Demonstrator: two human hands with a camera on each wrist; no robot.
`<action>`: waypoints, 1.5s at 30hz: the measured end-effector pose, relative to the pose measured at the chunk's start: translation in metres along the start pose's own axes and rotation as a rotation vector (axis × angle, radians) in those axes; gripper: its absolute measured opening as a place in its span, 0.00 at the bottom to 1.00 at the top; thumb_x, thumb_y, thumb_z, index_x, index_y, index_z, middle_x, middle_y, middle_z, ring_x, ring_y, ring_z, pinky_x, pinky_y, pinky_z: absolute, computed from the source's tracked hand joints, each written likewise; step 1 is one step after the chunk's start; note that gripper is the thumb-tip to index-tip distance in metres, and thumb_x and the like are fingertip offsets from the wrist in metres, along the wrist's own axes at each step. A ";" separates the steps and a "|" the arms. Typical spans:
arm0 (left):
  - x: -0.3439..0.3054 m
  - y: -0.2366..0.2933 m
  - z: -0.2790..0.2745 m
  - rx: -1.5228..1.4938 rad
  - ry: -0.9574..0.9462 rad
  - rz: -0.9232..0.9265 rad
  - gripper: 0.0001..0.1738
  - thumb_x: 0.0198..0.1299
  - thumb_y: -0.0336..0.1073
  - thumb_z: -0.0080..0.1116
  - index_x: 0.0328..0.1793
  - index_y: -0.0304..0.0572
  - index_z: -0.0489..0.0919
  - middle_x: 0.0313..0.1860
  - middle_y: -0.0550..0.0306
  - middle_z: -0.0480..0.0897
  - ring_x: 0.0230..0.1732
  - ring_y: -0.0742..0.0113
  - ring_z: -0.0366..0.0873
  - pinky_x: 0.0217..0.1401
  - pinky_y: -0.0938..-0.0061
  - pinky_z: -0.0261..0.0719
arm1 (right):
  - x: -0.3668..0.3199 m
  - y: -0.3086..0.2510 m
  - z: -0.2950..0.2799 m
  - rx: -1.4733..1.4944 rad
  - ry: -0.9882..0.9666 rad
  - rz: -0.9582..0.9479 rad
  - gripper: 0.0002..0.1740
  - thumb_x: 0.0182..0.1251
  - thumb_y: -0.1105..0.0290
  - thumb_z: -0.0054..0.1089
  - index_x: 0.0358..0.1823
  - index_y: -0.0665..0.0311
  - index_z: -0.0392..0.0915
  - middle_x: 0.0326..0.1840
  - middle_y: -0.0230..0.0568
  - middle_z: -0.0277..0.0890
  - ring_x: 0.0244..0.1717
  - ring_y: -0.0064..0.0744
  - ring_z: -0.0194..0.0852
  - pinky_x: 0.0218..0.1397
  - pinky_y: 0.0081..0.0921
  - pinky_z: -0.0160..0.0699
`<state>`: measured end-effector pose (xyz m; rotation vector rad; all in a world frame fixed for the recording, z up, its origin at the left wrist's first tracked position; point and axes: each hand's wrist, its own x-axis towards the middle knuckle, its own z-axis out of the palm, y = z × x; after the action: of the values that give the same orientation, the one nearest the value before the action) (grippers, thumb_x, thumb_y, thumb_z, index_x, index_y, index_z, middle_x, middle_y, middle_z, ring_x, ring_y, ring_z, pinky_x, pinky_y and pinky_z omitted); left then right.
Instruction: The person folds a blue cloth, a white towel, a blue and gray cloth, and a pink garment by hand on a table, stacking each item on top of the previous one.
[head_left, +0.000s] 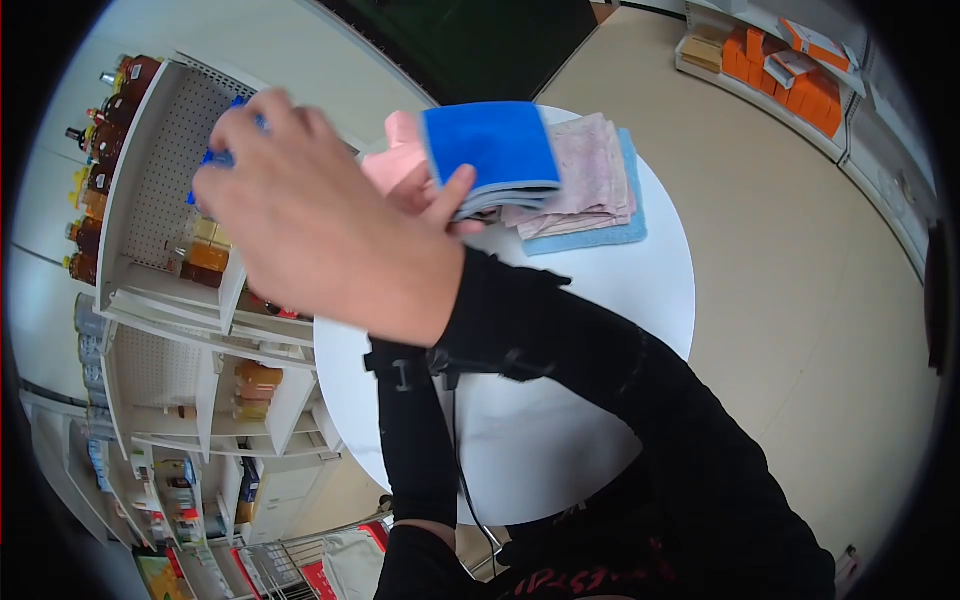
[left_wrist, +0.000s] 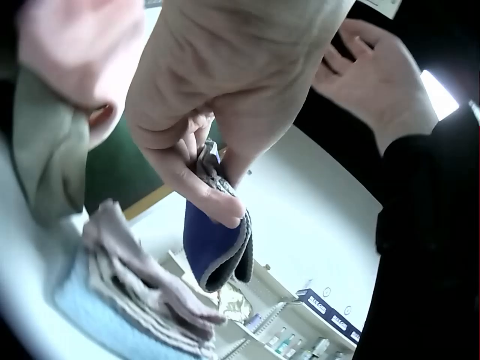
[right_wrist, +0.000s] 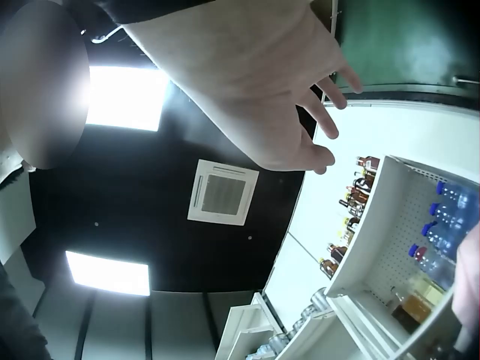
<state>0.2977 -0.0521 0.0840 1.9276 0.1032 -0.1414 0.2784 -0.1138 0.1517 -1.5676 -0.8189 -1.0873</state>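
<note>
1. Layers of a folded blue cloth (head_left: 490,148) show at upper middle of the head view, pinched between the thumb and bent fingers of the left hand (left_wrist: 225,79). The close grip at the bunched end likely serves to stop the folds from parting; the rest hangs free of the fingers.

2. Empty and loosely open, its fingers softly bent, the right hand (head_left: 320,215) is raised at upper left of the frame, its forearm crossing over the left. It looks well apart from the cloth, leaving the pinch to one hand.

3. Pale pink towels (head_left: 590,160) lie folded on a light blue towel (head_left: 590,240) right of the held piece, on a white round table (head_left: 665,300). The lower towel reaches past the upper ones, apparently giving the stack a broad base.

4. Pink cloth (head_left: 400,165) sits just beside the left hand, at upper middle; an olive-green cloth (left_wrist: 45,142) appears at left of the left wrist view.

5. Shelving (head_left: 165,130) bearing bottles (right_wrist: 450,225) stands beyond the right fingers, which appear to touch none of them.
</note>
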 end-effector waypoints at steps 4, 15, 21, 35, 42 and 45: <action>0.017 -0.028 0.049 -0.234 -0.128 -0.024 0.26 0.75 0.42 0.65 0.73 0.37 0.75 0.41 0.63 0.88 0.35 0.78 0.83 0.35 0.87 0.83 | -0.007 -0.019 -0.001 0.036 -0.090 -0.036 0.09 0.51 0.73 0.67 0.34 0.67 0.85 0.49 0.49 0.77 0.59 0.48 0.69 0.56 0.43 0.71; 0.018 -0.018 0.056 -0.566 -0.186 0.163 0.25 0.74 0.39 0.65 0.71 0.33 0.74 0.39 0.63 0.87 0.33 0.80 0.84 0.37 0.86 0.86 | -0.013 -0.030 -0.001 0.027 -0.185 -0.035 0.08 0.52 0.70 0.69 0.32 0.64 0.86 0.44 0.45 0.78 0.56 0.45 0.74 0.53 0.41 0.71; 0.028 -0.036 0.068 -0.065 -0.078 0.034 0.32 0.73 0.37 0.67 0.76 0.26 0.69 0.46 0.57 0.87 0.33 0.79 0.84 0.31 0.85 0.83 | -0.010 -0.030 -0.011 0.031 -0.224 -0.030 0.08 0.53 0.69 0.69 0.34 0.64 0.88 0.44 0.44 0.79 0.56 0.45 0.75 0.54 0.41 0.72; 0.056 -0.022 0.066 0.778 0.260 0.822 0.29 0.76 0.41 0.60 0.79 0.38 0.71 0.76 0.45 0.72 0.71 0.52 0.76 0.70 0.58 0.78 | -0.012 -0.034 -0.013 0.094 -0.209 -0.020 0.11 0.53 0.66 0.69 0.35 0.64 0.89 0.46 0.45 0.81 0.56 0.46 0.76 0.58 0.43 0.73; 0.072 -0.040 0.117 1.003 -0.183 0.801 0.31 0.82 0.47 0.43 0.87 0.48 0.61 0.86 0.44 0.61 0.87 0.41 0.53 0.87 0.45 0.47 | -0.012 -0.031 -0.011 0.096 -0.210 -0.004 0.13 0.52 0.65 0.70 0.37 0.64 0.90 0.46 0.46 0.81 0.56 0.45 0.75 0.59 0.45 0.73; 0.073 -0.042 0.117 0.990 -0.203 0.783 0.32 0.82 0.49 0.41 0.87 0.48 0.59 0.86 0.44 0.61 0.87 0.42 0.54 0.86 0.43 0.48 | -0.012 -0.033 -0.008 0.097 -0.204 0.008 0.12 0.51 0.66 0.70 0.36 0.63 0.90 0.46 0.46 0.81 0.56 0.46 0.75 0.59 0.46 0.73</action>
<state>0.3586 -0.1462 -0.0070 2.7473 -1.0209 0.1797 0.2424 -0.1132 0.1528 -1.6156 -0.9861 -0.8781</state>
